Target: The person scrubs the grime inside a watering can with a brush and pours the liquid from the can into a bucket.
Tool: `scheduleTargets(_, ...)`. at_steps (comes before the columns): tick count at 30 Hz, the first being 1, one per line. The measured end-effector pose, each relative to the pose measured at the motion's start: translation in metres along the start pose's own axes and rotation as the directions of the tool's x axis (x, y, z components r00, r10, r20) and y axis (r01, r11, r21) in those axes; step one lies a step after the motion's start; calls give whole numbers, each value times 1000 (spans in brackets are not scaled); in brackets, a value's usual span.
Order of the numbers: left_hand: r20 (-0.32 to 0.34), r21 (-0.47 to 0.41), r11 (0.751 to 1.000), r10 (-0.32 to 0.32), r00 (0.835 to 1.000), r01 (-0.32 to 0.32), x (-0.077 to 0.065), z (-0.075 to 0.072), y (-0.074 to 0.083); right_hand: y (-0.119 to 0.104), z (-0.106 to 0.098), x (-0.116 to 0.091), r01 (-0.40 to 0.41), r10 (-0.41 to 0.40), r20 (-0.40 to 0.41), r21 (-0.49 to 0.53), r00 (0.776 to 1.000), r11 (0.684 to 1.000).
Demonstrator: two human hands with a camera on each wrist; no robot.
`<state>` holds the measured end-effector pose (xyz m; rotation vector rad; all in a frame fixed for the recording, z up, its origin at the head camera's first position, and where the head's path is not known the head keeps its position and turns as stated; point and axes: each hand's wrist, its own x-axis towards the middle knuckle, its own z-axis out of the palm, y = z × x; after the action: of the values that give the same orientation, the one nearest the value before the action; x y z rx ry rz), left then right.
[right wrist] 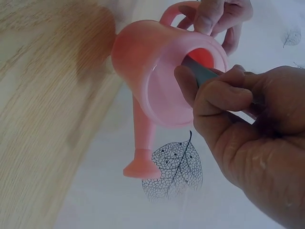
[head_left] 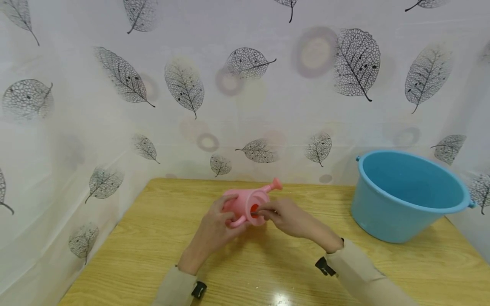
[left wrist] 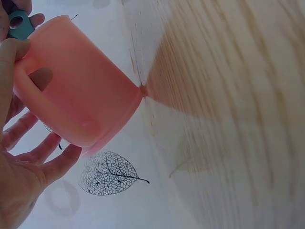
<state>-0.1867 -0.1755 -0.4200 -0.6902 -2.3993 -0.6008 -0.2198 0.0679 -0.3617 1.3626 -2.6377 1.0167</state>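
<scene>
A pink watering can (head_left: 239, 202) is tipped over the table, its top opening turned toward my right hand. My left hand (head_left: 214, 227) grips the can by its handle and body; in the left wrist view its fingers curl around the handle (left wrist: 43, 102). With thumb and fingers my right hand (head_left: 291, 216) pinches a slim teal tool (right wrist: 200, 72) at the can's opening, where its far end is hidden. A hole shows in a teal part (left wrist: 24, 31) in the left wrist view; the tool's kind is unclear. The can's spout (right wrist: 143, 129) points away from me.
A large blue bucket (head_left: 405, 225) stands at the right side of the wooden table (head_left: 153, 255). Behind the table hangs a white leaf-patterned sheet (head_left: 268, 114), which also runs along the left side. Dark straps (head_left: 325, 266) hang at both wrists.
</scene>
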Motion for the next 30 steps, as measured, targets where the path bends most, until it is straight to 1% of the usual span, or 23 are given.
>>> scheduleTargets(5,-9,-13,1000,14,1000,-14,0,0,-1,2,-8,-5,-90,89,24,90,996,992)
scheduleTargets(10,-2,-10,1000,14,1000,-14,0,1,-2,5,-16,-10,-177,169,60,172,984,969)
scheduleTargets(12,-1,-11,1000,12,1000,-12,0,1,-3,6,-18,-12,-198,187,73,199,980,960)
scheduleTargets(16,5,-20,1000,1,1000,-1,0,1,-2,8,-24,-16,-224,211,80,242,974,944)
scheduleTargets(24,-2,-34,999,-6,1000,6,-1,1,-3,6,-31,-20,-273,256,98,290,962,917)
scheduleTargets(30,-13,-58,998,4,1000,-5,-1,1,-3,5,-29,-18,-257,237,99,327,966,909)
